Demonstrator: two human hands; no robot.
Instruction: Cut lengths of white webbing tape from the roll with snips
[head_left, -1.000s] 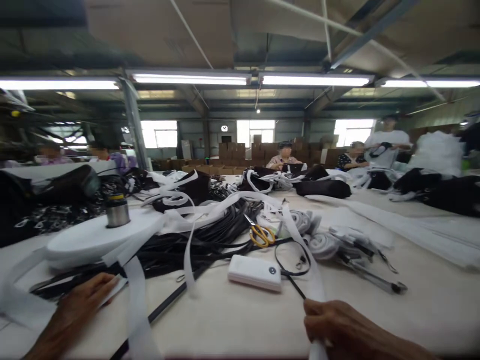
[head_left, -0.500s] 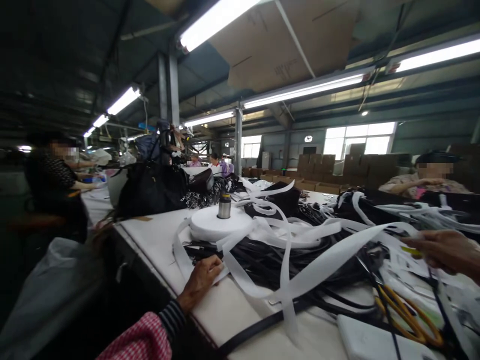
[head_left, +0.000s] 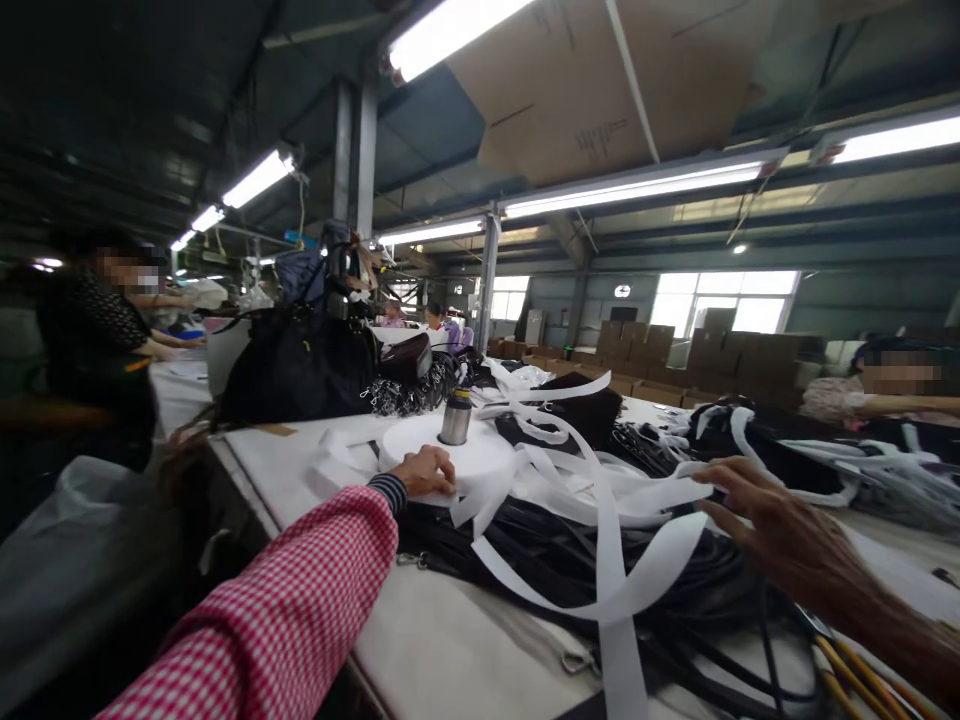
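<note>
My left hand (head_left: 429, 470) is closed at the near edge of a flat white roll of tape (head_left: 487, 445), its fingers bent over the white strip (head_left: 487, 500) there. A steel cylinder with a dark and yellow top (head_left: 455, 420) stands in the roll's centre. Over on the right, my right hand (head_left: 765, 505) has its thumb and fingers apart, the fingertips close to white strip ends. One strip loops (head_left: 637, 590) down across a pile of black straps (head_left: 540, 560). Yellow-handled scissors (head_left: 855, 670) lie partly under my right forearm.
Metal clips (head_left: 581, 660) lie near the front of the white table (head_left: 435, 620). Black bags (head_left: 300, 370) stand at the back left. More black and white straps (head_left: 862, 455) fill the right side. One co-worker (head_left: 105, 310) is at left, another (head_left: 885, 375) at right.
My left hand has moved up from the tabletop to the roll's edge. My right hand has moved left and its fingers have spread; the long strip hangs in a shorter loop.
</note>
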